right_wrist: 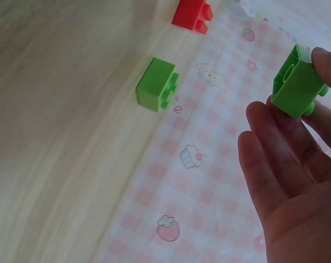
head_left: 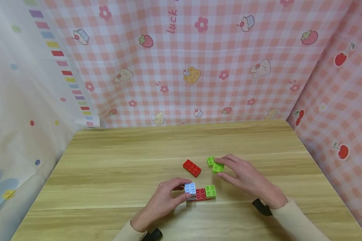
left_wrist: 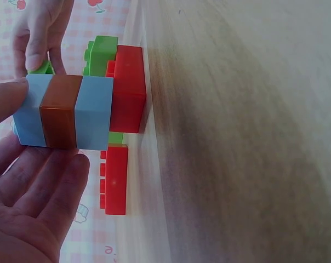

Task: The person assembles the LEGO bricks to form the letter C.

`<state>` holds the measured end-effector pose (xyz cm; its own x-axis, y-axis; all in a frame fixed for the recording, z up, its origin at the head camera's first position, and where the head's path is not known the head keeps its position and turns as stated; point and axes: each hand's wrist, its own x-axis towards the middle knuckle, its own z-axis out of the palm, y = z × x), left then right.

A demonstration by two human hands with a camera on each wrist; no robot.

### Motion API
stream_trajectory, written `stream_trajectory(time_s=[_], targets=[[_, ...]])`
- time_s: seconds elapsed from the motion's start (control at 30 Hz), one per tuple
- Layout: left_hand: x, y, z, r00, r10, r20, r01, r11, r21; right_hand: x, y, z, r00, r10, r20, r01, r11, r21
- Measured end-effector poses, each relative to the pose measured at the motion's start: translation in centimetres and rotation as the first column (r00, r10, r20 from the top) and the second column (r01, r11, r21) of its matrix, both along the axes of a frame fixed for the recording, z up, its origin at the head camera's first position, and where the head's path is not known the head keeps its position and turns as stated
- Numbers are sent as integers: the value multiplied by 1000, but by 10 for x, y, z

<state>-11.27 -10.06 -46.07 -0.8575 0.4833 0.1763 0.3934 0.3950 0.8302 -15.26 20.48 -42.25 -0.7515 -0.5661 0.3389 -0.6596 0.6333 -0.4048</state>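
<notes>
Thumb and fingers of my left hand (head_left: 164, 199) pinch a stack standing on the left end of a red brick (head_left: 200, 193). That stack has a light blue brick (left_wrist: 33, 109) on top, a brown brick (left_wrist: 61, 112) in the middle and another light blue brick (left_wrist: 93, 112) below. At the red brick's right end sits a green brick (head_left: 210, 191). My right hand (head_left: 244, 174) grips a second green brick (right_wrist: 297, 87) above the table, its hollow underside showing in the right wrist view. Behind that one, a third green brick (right_wrist: 154, 85) lies on the table.
A loose red brick (head_left: 192, 168) lies studs up behind the built piece, left of the green ones. The wooden table (head_left: 123, 147) meets a pink checked cloth (head_left: 175, 100) at its back edge. Patterned cloths also hang at both sides.
</notes>
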Motion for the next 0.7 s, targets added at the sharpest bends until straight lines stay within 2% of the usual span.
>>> stream_trajectory(time_s=[0.53, 0.7], targets=[[0, 0, 1, 999, -1, 35, 1, 1000, 2, 8, -13, 12, 998, 53, -21, -54, 998, -30], [0, 0, 1, 1000, -4, 22, 4, 1000, 1, 10, -18, 14, 996, 81, -43, -83, 995, -46]])
